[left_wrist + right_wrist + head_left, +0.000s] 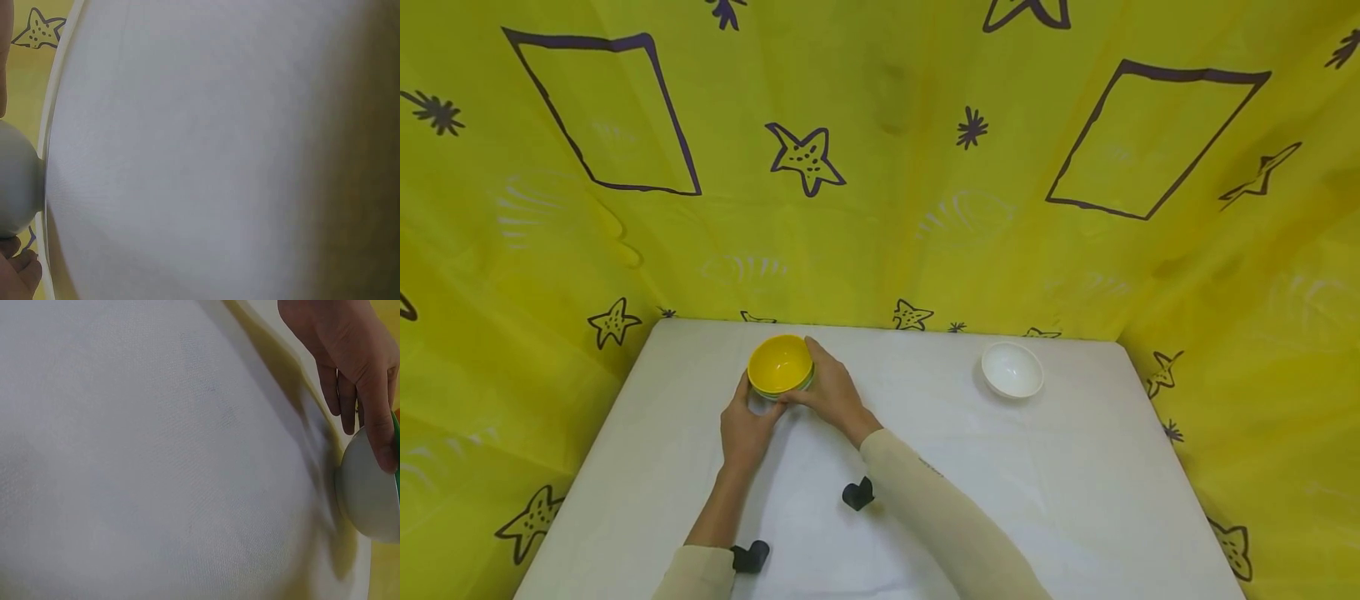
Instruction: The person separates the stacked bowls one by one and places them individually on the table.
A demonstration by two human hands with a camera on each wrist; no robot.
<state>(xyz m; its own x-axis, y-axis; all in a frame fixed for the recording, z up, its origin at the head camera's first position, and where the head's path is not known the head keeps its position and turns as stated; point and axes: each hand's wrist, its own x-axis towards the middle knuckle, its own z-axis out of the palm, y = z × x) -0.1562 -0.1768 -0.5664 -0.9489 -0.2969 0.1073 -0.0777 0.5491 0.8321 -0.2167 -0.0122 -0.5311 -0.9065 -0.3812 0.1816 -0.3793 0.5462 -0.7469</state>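
Observation:
A stack of bowls is at the table's back left, a yellow bowl [780, 364] on top with a green rim just under it. The lowest is a white bowl [369, 494], seen from the side in the right wrist view. My left hand [747, 429] grips the stack from the left and near side. On the right side, my right hand [831, 390] holds it, thumb at the near side and fingers along the rim. In the left wrist view the white bowl [17, 178] shows at the left edge between fingers.
Another white bowl [1012, 370] stands alone at the back right of the white-covered table [1075, 500]. A yellow patterned curtain [880, 208] hangs behind and at both sides. Black straps are at both wrists.

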